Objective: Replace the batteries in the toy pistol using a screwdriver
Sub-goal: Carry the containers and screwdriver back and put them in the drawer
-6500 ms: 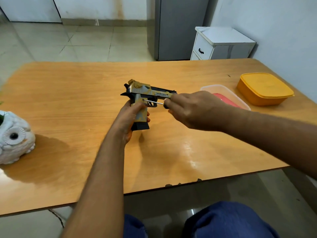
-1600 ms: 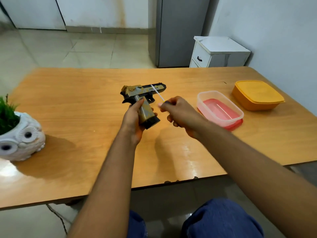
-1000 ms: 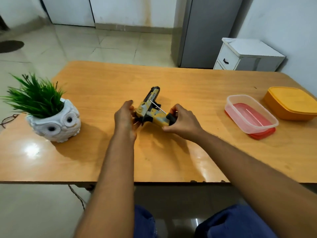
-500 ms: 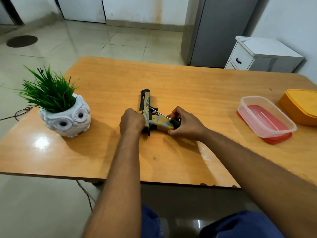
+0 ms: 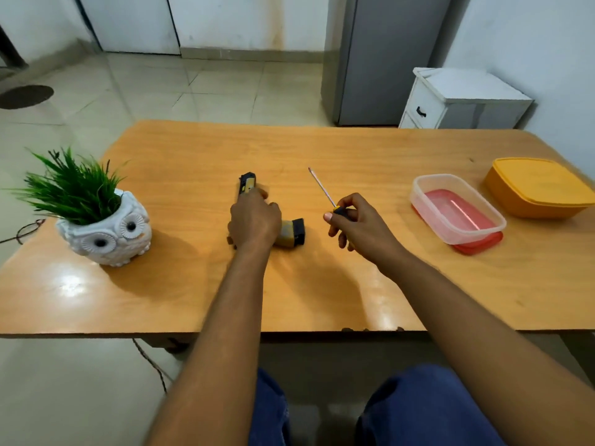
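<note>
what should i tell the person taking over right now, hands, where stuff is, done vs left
Left hand: resting on the toy pistol, which lies flat on the table, grip end toward the right.
Right hand: fingers closed on the screwdriver, off the pistol, tip pointing up and away.
Clear tub and orange box sit to the right; no batteries in view.
Done: cannot tell whether the cover screw is out.
Left: open the battery cover, swap batteries, screw shut.

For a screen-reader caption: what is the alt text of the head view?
A person's left hand presses a toy pistol flat on a wooden table, while the right hand holds a screwdriver clear of it.
</note>
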